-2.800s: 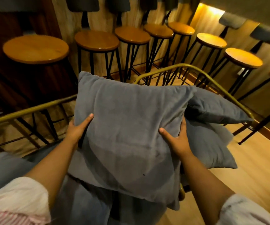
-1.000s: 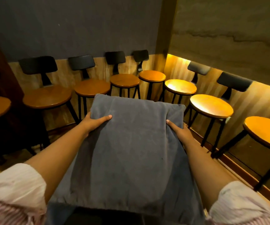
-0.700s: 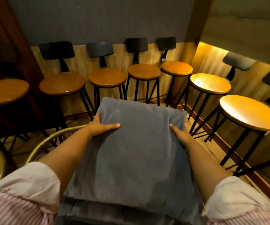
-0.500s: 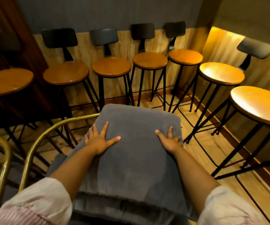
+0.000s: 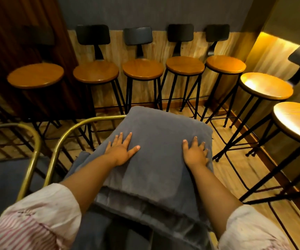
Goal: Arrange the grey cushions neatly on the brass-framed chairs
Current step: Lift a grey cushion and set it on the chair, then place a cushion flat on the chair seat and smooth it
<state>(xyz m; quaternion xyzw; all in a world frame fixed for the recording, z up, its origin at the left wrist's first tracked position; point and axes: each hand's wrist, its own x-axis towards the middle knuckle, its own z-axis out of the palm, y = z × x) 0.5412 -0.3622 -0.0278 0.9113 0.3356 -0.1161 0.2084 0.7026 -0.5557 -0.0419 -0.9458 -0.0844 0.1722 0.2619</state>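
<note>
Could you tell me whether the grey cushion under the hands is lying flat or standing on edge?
Lying flat: the grey cushion shows its broad face upward, with both the left hand and right hand pressed palm-down on it.

Cushion on chair, 2 hands flat on top, stools behind and right

Matt cloth cushion; glossy brass frame; wooden stools
</note>
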